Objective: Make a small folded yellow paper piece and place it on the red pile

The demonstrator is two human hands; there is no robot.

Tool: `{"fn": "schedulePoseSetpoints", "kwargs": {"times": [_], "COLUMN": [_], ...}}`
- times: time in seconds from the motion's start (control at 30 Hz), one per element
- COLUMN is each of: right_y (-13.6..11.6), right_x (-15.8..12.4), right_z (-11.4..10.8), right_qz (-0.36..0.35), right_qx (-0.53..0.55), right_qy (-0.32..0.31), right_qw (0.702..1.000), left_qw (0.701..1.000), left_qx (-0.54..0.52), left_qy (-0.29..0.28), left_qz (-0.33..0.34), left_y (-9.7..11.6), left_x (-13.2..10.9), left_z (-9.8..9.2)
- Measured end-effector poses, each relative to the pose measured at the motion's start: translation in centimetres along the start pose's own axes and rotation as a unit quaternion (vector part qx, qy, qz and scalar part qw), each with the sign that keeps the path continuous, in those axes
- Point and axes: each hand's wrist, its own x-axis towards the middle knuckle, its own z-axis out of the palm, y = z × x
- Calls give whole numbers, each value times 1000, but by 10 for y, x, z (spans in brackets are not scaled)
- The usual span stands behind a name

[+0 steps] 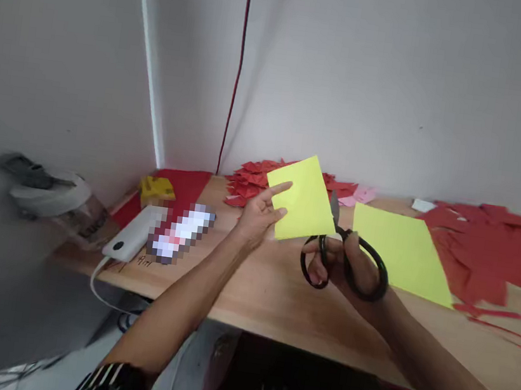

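Note:
My left hand (262, 213) pinches a piece of yellow paper (304, 199) by its left edge, thumb in front, holding it tilted above the table. Black-handled scissors (368, 289) are in my right hand (335, 265), with fingers through both loops. The blades point up and meet the paper's lower right edge; whether they are cutting into it I cannot tell. Just right of the scissors, a larger yellow sheet (400, 248) lies flat on the wooden table.
Red paper pieces (250, 184) are heaped by the wall, with pink scraps (361, 194) beside them. More red paper (493, 248) covers the right side. At left are a phone (183, 233), a white power strip (135, 233), a yellow item (157, 190) and a clear bottle (76, 206).

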Motion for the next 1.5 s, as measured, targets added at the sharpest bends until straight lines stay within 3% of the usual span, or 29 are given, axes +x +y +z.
{"fn": "schedulePoseSetpoints", "kwargs": {"times": [0.3, 0.5, 0.67, 0.97, 1.5], "right_y": [4, 5, 8, 13, 4], "right_x": [-1, -3, -1, 15, 7], "right_z": [4, 5, 3, -5, 2], "right_qz": [-41, -52, -48, -68, -84], "right_qx": [-39, -72, -60, 2, -73], "right_qy": [66, 101, 85, -26, 69], "right_qw": [996, 991, 993, 997, 991], "left_qw": [1000, 1000, 1000, 999, 1000], "left_qx": [-10, 1, -9, -6, -3], "left_qy": [-21, -4, -16, -30, -23], "left_qz": [-5, -13, -5, -15, -15], "left_y": [2, 2, 3, 3, 1], "left_x": [-3, -2, -2, -3, -2], "left_z": [4, 4, 4, 4, 3]}}
